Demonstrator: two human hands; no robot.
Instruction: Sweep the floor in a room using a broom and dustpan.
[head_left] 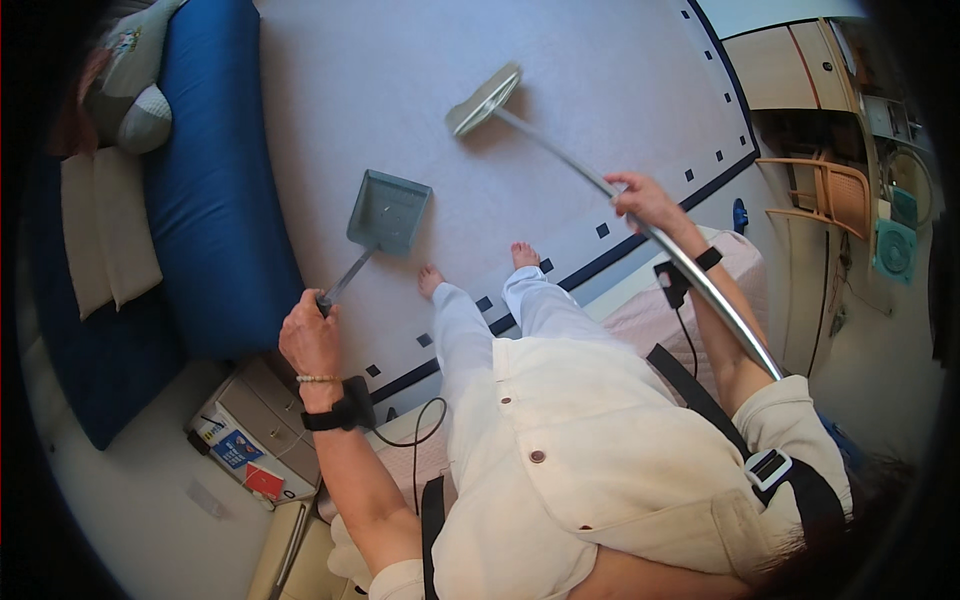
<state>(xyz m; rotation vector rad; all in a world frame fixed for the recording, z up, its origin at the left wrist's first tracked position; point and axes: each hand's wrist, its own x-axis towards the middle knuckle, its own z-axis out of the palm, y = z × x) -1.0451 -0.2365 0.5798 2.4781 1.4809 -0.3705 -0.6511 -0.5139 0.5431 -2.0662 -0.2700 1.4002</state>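
My left hand is closed around the dark end of a dustpan's handle. The grey dustpan hangs out in front of my feet, its tray facing up; whether it touches the floor I cannot tell. With my right hand I grip the long metal pole of a broom, whose upper end runs back along my right forearm. The wide, pale broom head is farther out on the floor, ahead and to the right of the dustpan. A gap of floor separates the two.
A blue sofa with cushions lines the left side. Near my left elbow stands a small drawer cabinet. Behind my legs is a bed with a pink cover. A wooden chair and a teal fan stand at the right.
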